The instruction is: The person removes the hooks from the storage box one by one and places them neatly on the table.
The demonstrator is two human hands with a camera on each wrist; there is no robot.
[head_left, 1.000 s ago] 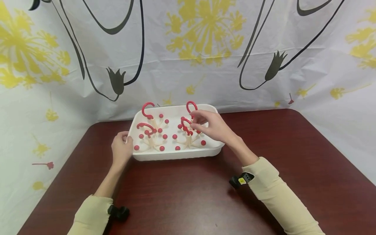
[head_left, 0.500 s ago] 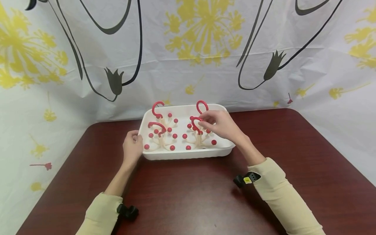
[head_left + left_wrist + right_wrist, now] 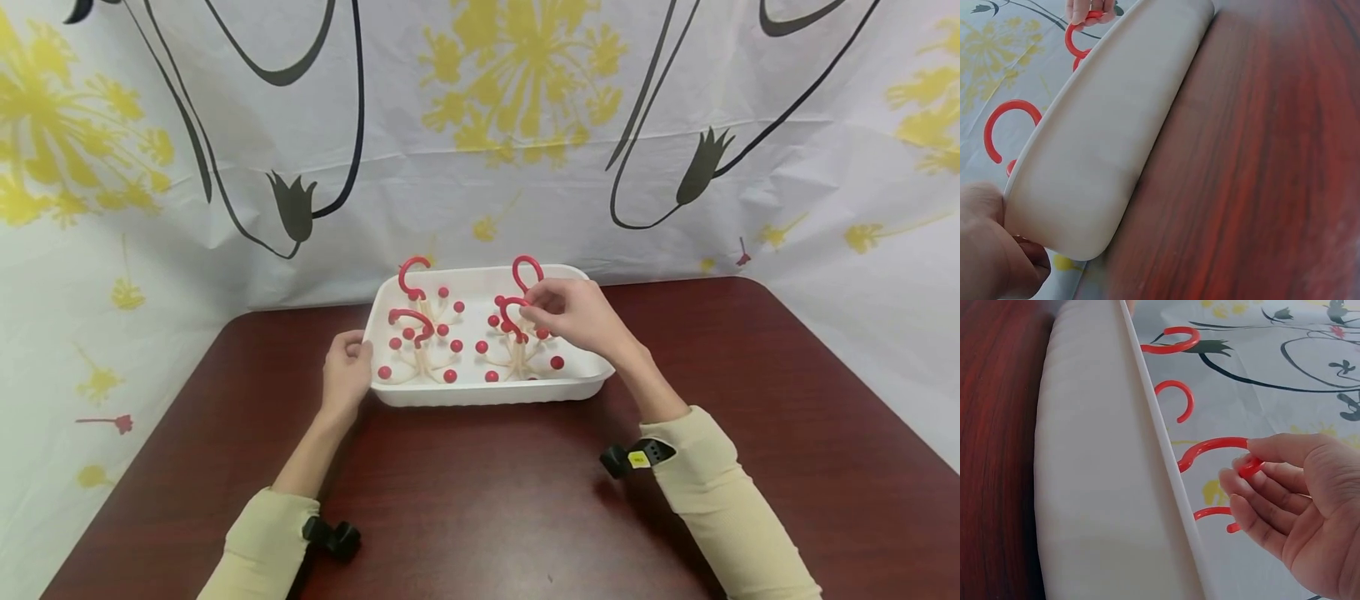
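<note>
A white tray (image 3: 487,394) sits on the table, holding several pale branching hangers tipped with red balls and topped with red hooks. My left hand (image 3: 348,377) grips the tray's left end, with the thumb by the rim in the left wrist view. Over the right half of the tray, my right hand (image 3: 587,318) pinches the red hook (image 3: 1217,444) of the front right hanger between thumb and fingers. Behind it stands another hook (image 3: 527,265), partly covered by that hand. On the left side are a back hook (image 3: 405,275) and a tilted front hook (image 3: 412,315).
The dark red-brown table (image 3: 480,508) extends in front of the tray and to both sides. A white cloth (image 3: 480,192) with yellow and grey flower prints hangs right behind the tray and along the sides.
The tray with its hangers has slid to the right, and both hands have moved along with it. My right hand stays at the same hook; my left hand keeps hold of the tray's end.
</note>
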